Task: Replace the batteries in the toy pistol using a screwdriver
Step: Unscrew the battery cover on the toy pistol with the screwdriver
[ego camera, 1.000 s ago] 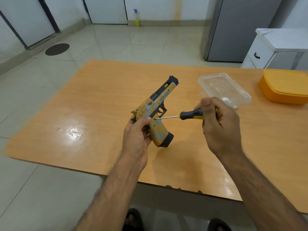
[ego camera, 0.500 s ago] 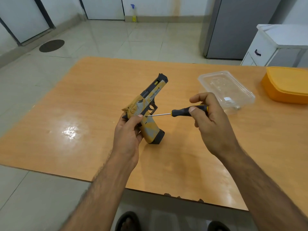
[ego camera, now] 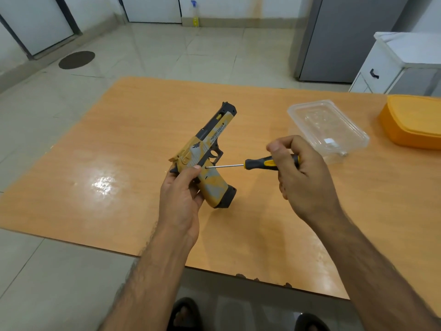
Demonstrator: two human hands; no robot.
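Above the orange wooden desk (ego camera: 133, 144), at centre in my head view, my left hand (ego camera: 182, 194) has its grip clenched round the back of the yellow-and-grey plastic toy pistol (ego camera: 206, 158), muzzle toward twelve o'clock. At three o'clock of it, my right hand (ego camera: 301, 177) pinches the black-and-yellow-handled screwdriver (ego camera: 260, 164), its tip touching the pistol's side above the handle. Toward two o'clock sits a clear plastic container (ego camera: 328, 126), with an orange lidded box (ego camera: 412, 123) beyond.

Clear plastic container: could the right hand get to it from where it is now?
Probably yes. The clear plastic container sits just beyond the right hand with bare table between, but its fingers hold the screwdriver, so it isn't free to grasp.
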